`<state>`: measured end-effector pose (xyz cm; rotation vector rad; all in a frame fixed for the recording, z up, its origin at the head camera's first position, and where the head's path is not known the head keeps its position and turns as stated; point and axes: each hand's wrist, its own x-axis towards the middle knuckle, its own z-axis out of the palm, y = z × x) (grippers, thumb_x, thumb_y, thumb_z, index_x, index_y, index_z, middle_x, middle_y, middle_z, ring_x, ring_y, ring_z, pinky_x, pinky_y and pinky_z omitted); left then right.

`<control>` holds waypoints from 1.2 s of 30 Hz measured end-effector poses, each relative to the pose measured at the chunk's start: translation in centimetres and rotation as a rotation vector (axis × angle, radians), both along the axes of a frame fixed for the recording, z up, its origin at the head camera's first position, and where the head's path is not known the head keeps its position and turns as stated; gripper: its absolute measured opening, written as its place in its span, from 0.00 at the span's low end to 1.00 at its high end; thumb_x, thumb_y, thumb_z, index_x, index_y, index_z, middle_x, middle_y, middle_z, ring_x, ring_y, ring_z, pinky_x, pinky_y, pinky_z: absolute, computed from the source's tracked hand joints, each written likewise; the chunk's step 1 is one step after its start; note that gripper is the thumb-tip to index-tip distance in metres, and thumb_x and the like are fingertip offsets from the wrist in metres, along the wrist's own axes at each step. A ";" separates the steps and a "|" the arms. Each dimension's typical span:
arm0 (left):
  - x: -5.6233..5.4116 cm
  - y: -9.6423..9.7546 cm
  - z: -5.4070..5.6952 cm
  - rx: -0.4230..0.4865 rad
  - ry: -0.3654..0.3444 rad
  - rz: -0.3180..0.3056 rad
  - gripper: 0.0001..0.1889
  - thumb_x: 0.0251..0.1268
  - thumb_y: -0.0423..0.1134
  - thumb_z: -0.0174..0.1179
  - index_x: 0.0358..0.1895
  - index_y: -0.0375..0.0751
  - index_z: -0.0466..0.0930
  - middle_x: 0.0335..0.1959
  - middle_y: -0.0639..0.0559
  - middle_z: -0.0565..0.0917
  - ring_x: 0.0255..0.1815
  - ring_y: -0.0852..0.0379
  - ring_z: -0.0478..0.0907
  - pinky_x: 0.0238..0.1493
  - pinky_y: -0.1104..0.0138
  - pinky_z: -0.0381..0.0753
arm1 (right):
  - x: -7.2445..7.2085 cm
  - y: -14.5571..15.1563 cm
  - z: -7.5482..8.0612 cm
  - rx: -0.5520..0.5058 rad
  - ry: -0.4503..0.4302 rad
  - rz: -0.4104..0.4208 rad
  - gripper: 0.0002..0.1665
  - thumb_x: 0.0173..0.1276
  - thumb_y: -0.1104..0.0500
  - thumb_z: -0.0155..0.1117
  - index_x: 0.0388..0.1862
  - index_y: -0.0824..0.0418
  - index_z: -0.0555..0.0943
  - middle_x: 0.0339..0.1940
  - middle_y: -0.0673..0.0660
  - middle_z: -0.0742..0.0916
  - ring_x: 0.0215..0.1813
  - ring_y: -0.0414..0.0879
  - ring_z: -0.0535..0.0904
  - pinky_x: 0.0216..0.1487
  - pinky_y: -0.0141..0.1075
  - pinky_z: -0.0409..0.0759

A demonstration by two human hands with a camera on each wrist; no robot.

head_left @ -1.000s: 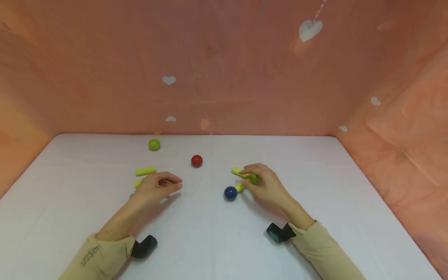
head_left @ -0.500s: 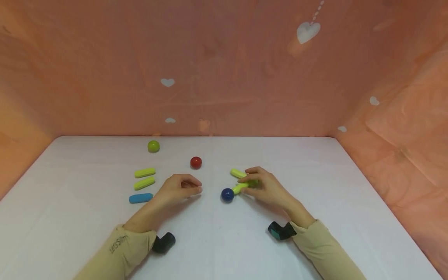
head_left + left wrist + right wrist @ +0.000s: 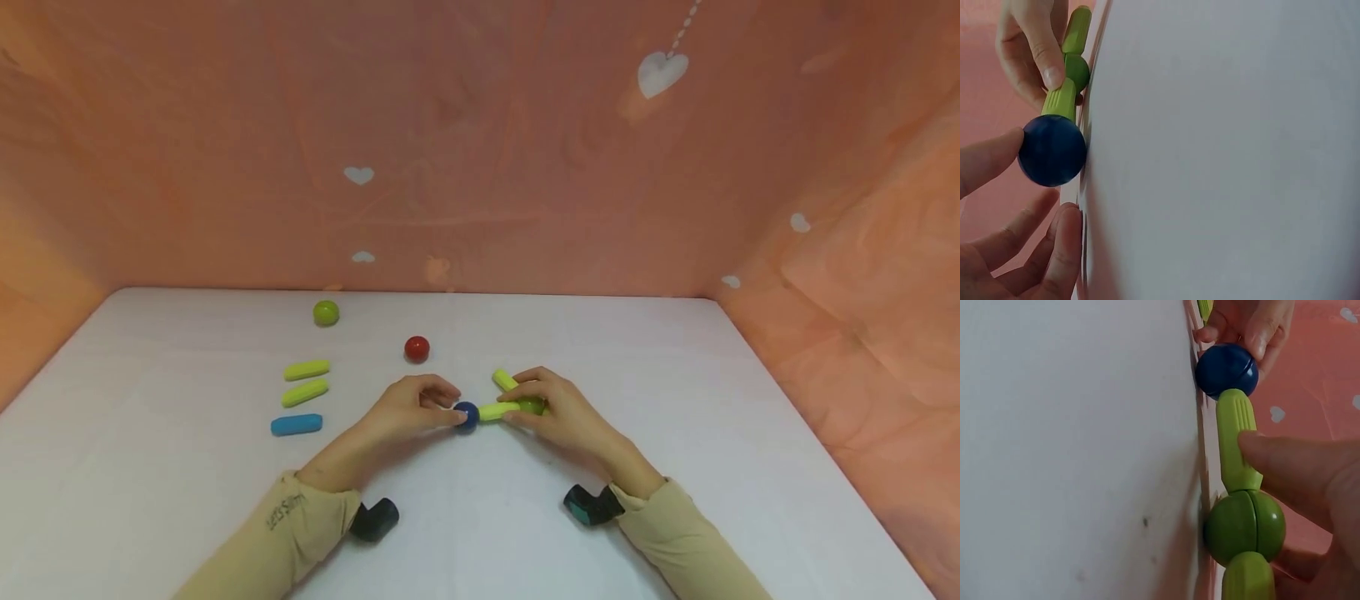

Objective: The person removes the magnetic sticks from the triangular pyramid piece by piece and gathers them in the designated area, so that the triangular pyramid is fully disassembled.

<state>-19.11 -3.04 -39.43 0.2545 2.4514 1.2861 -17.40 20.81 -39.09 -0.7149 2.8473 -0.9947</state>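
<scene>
My right hand pinches a lime-green magnetic rod between thumb and fingers. One end of that rod meets a dark blue ball, the other a green ball. A second lime rod extends from the green ball, making a bent chain low over the white table. My left hand is at the blue ball, its thumb touching the side. In the left wrist view its other fingers lie loosely bent just short of the ball.
Left of my hands lie two lime rods and a blue rod. Farther back are a red ball and a lime-green ball. An orange cloth with white hearts rises behind the white table.
My left hand has moved right to the blue ball, uncovering the rods at left. The chain in my right hand has swung so the blue ball sits farther left.
</scene>
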 end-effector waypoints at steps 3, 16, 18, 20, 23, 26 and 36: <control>0.0 0.2 0.1 0.008 0.008 -0.014 0.17 0.55 0.42 0.70 0.48 0.41 0.82 0.42 0.50 0.84 0.38 0.57 0.78 0.45 0.63 0.78 | 0.0 -0.1 0.0 -0.013 0.020 -0.002 0.13 0.63 0.58 0.68 0.46 0.58 0.86 0.54 0.62 0.81 0.56 0.57 0.76 0.55 0.49 0.75; 1.0 1.2 0.1 0.003 0.021 -0.037 0.14 0.53 0.40 0.71 0.43 0.43 0.83 0.35 0.52 0.81 0.36 0.58 0.75 0.40 0.66 0.75 | 0.8 -0.3 -0.2 -0.032 -0.003 -0.031 0.10 0.62 0.57 0.68 0.43 0.57 0.86 0.52 0.60 0.82 0.55 0.55 0.77 0.55 0.48 0.75; 1.3 1.2 0.0 0.005 0.014 -0.043 0.14 0.54 0.40 0.71 0.43 0.44 0.82 0.35 0.52 0.81 0.36 0.58 0.74 0.41 0.65 0.75 | 1.0 -0.2 -0.4 -0.021 0.001 -0.026 0.10 0.62 0.57 0.69 0.42 0.56 0.86 0.52 0.59 0.82 0.54 0.54 0.78 0.54 0.47 0.76; 1.5 1.2 -0.1 0.006 0.008 -0.044 0.13 0.54 0.40 0.70 0.43 0.44 0.82 0.35 0.53 0.80 0.37 0.57 0.74 0.41 0.65 0.75 | 1.1 -0.2 -0.5 -0.014 0.007 -0.017 0.10 0.62 0.56 0.68 0.42 0.56 0.86 0.52 0.59 0.82 0.54 0.54 0.78 0.53 0.46 0.76; 1.4 1.0 -0.1 0.002 0.004 -0.033 0.13 0.54 0.39 0.70 0.43 0.45 0.83 0.35 0.53 0.80 0.37 0.57 0.74 0.42 0.64 0.74 | 0.8 -0.3 -0.5 -0.010 0.008 0.002 0.10 0.63 0.55 0.68 0.43 0.55 0.86 0.52 0.58 0.82 0.54 0.53 0.78 0.53 0.44 0.75; 1.1 0.8 0.1 0.000 0.005 -0.040 0.12 0.55 0.38 0.69 0.44 0.46 0.82 0.36 0.54 0.80 0.39 0.57 0.73 0.45 0.62 0.75 | 0.5 -0.5 -0.2 -0.002 0.010 0.011 0.10 0.64 0.55 0.67 0.43 0.55 0.85 0.52 0.57 0.82 0.54 0.53 0.77 0.54 0.44 0.75; 0.9 0.4 -0.1 0.004 -0.024 -0.091 0.13 0.57 0.38 0.68 0.46 0.46 0.82 0.38 0.54 0.80 0.41 0.56 0.73 0.50 0.59 0.75 | 0.8 -0.7 -0.3 0.020 0.015 -0.018 0.09 0.63 0.55 0.68 0.41 0.55 0.86 0.52 0.57 0.83 0.54 0.54 0.78 0.55 0.50 0.75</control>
